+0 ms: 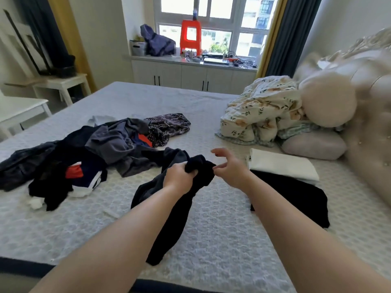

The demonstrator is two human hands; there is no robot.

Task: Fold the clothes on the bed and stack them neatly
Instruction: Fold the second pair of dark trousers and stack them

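Left hand [179, 176] gripping bunched black garment [169, 218]; right hand [229, 168] pinching its edge. Unfolded clothes pile [95, 153] left of hands; folded stack [283, 166] right.

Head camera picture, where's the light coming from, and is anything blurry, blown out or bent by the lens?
Head view: daylight enters through the window and its panes are blown out; the headboard at right is smeared by blur; the bed edge bows from the wide lens; the black garment gripped by the left hand is too dark to show folds.
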